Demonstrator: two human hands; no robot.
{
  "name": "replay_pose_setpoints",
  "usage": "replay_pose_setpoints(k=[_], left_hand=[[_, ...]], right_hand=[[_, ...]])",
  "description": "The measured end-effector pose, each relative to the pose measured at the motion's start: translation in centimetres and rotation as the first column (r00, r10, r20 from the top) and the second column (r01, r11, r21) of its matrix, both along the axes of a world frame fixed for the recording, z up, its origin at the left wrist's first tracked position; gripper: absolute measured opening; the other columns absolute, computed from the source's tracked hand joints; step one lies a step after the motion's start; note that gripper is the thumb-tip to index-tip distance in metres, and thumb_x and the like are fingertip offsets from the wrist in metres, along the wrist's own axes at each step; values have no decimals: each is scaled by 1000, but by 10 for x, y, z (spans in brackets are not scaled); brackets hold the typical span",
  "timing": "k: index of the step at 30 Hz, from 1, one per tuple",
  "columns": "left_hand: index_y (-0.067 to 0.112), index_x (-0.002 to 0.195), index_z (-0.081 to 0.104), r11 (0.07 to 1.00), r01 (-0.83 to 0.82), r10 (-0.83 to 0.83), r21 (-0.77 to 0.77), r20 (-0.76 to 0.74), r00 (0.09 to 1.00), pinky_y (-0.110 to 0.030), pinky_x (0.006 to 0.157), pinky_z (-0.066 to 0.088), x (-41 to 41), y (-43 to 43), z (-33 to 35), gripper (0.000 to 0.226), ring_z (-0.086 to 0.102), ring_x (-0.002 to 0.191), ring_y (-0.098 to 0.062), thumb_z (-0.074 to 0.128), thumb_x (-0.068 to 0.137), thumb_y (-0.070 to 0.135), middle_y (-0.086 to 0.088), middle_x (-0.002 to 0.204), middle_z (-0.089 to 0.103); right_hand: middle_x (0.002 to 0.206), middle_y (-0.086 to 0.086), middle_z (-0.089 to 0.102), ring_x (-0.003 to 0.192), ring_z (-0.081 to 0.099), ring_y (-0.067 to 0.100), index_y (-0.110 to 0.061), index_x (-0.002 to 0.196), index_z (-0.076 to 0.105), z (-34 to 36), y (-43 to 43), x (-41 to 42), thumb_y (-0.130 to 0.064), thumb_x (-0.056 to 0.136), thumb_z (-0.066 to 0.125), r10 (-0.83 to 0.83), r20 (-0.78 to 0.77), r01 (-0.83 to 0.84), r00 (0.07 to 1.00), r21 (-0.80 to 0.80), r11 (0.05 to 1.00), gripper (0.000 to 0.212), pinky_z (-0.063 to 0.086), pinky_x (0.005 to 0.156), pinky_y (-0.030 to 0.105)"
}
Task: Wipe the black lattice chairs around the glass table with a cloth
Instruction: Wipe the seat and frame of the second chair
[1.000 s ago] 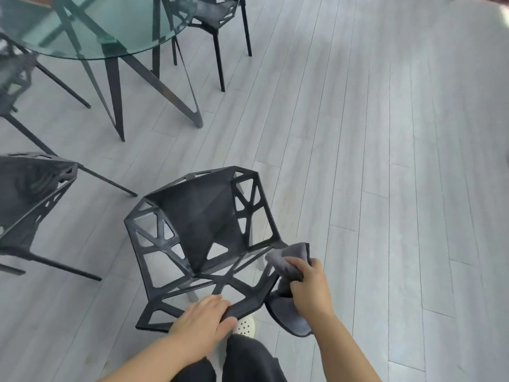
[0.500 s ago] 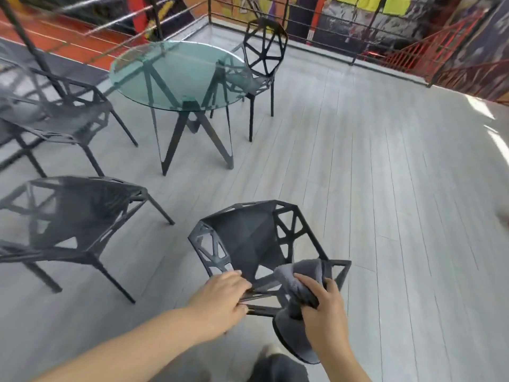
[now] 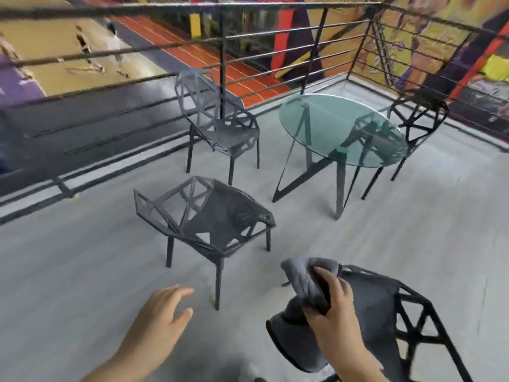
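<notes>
Right hand, at five o'clock in my view, has its fingers curled round a bunched grey cloth. The cloth's upper fold sits at the top corner of the nearest black lattice chair, and its lower part hangs below the wrist. Whether the fold presses on the frame or only overlaps it, I cannot tell. Left hand, at seven o'clock, is wide, with fingers loosely spread and holding nothing. It hangs over the grey floor, apart from every chair.

At the centre I see a second chair standing on its legs, its seat towards the glass counter, which stands at one o'clock on dark angled legs. A third chair stands at twelve o'clock by the black railing. A fourth chair stands at two o'clock, just beyond the counter and partly seen through the glass. Small lettering on a purple patch at ten o'clock is too blurred for me to read.
</notes>
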State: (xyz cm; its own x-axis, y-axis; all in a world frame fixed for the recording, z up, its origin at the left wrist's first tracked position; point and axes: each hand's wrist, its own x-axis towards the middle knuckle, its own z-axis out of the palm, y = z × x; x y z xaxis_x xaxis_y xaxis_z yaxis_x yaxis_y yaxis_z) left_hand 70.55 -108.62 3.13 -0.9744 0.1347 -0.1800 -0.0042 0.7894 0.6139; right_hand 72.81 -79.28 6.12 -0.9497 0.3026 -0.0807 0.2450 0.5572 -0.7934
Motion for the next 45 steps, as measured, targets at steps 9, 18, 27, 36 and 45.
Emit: replay_pose_setpoints(k=[9,18,27,36,45], left_hand=[[25,127,52,984,-164,170,-69,98,980,-14,95,26,-100,-48,-38,34,39,124,-7,55,93,21,12,127,51],[21,144,34,960,-253,274,-123,214,937,-22,108,23,-208,-74,-55,51,26,138,-11,49,95,19,6,149,33],[20,151,10,964,-189,240,-188,309,920,-31,113,21,-275,-134,-81,67,9,145,-14,48,97,28,5,159,6],[16,151,15,936,162,-89,-314,232,969,-24,115,9,-328,-196,-98,65,2,146,-10,43,97,41,2,159,4],[22,145,35,919,276,-233,-280,177,956,-19,112,17,-349,-220,-110,64,18,143,-6,51,90,51,4,155,23]], right_hand=[[118,-7,42,91,46,-4,-34,112,44,-53,-66,-146,-11,77,69,171,172,-150,970,-125,981,50,35,65,9],[129,-2,40,105,48,12,-24,132,43,-100,-147,-259,-22,81,63,290,342,-252,894,-150,956,55,35,83,21],[159,-3,-2,144,1,33,-33,150,5,-145,-198,-276,-63,80,55,432,721,-700,542,103,707,91,11,116,47],[132,-1,42,124,40,21,-27,135,40,-163,-220,-281,-52,73,70,397,654,-667,644,226,710,73,34,99,28],[93,2,64,86,65,23,-20,86,64,-176,-282,-285,-59,42,84,359,548,-634,756,475,610,62,54,63,30]])
